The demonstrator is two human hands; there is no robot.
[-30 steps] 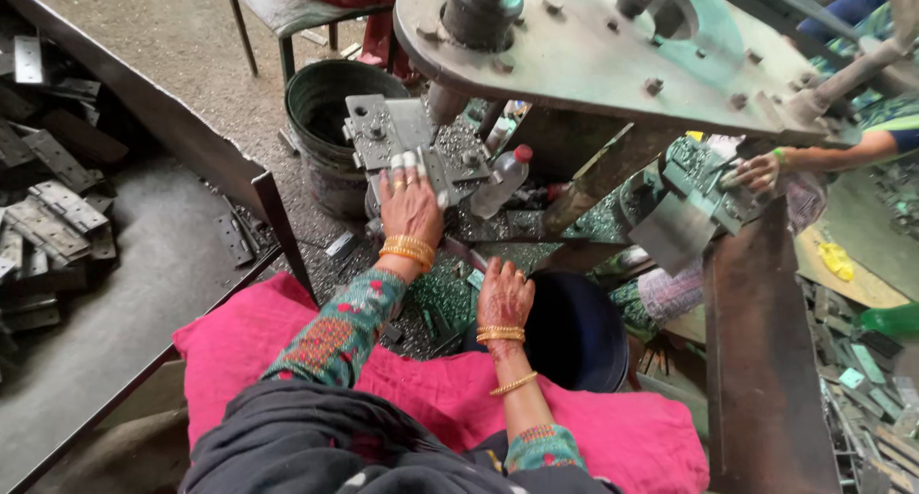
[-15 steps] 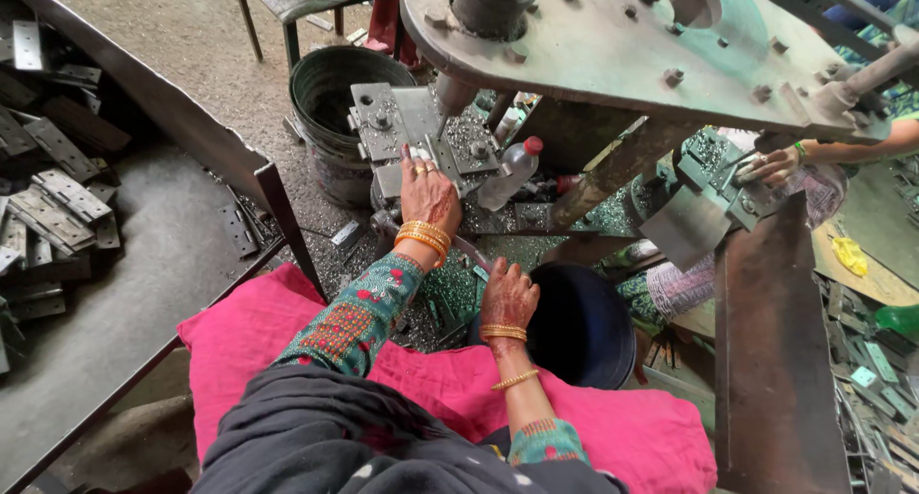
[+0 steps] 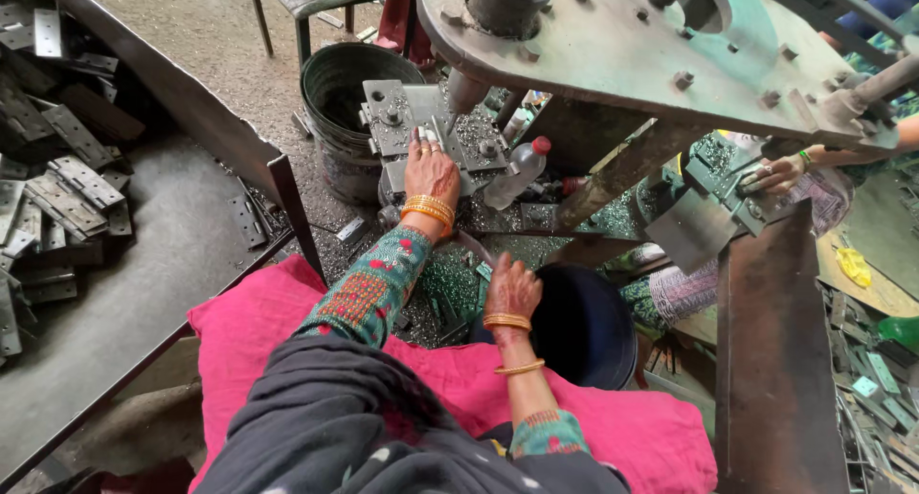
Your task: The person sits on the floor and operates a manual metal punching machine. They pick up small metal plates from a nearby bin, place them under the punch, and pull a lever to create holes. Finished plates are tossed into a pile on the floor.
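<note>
Your left hand (image 3: 430, 168), bangles at the wrist, lies flat and palm down on the grey metal die block (image 3: 421, 130) of the press, fingers pressed together and pointing away from you; whether anything sits under the fingertips cannot be told. The die block stands just under the front edge of the heavy steel press plate (image 3: 613, 54), littered with metal chips. Your right hand (image 3: 512, 288) rests lower and nearer to you, fingers loosely curled downward among green scrap pieces (image 3: 459, 283), just beside the rim of a dark blue tub (image 3: 584, 331); what it grips, if anything, is hidden. Beside the die block, to the right: one clear plastic bottle with a red cap (image 3: 517, 171), lying tilted. Behind the block: one dark round bucket (image 3: 349, 111). Under your arms: a pink cloth (image 3: 268, 331). Far left: a tray of stacked grey hinges (image 3: 57, 178). Far right: another person's hand (image 3: 777, 173) on a second fixture.
</note>
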